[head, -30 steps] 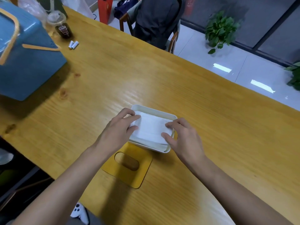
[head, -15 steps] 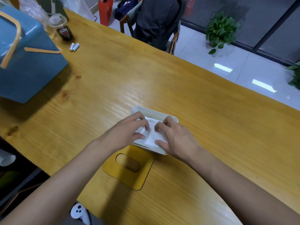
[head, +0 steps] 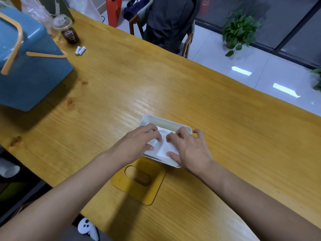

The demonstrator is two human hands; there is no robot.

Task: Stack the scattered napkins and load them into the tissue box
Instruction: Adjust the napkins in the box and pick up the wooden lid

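both in the tissue box (head: 166, 121) now, left hand (head: 139, 144) and right hand (head: 190, 151) curl fingers and pinch the soft, flimsy napkins (head: 165, 149) mid-stack, gently does it

Soft white paper napkins (head: 165, 146) fill a smooth matt white plastic tissue box (head: 163, 121) on the glossy, grained wooden table (head: 139, 87).

Count on the bench (head: 225, 136): one white tissue box (head: 166, 121); one napkin stack (head: 166, 148) inside it, sheets not countable; one yellow slotted lid (head: 157, 188); one blue basket (head: 31, 75); one lidded cup (head: 66, 30); two batteries (head: 82, 50). Hands: two, left hand (head: 137, 145) and right hand (head: 189, 150). Beyond the far edge: one chair (head: 188, 42), two potted plants (head: 239, 30).
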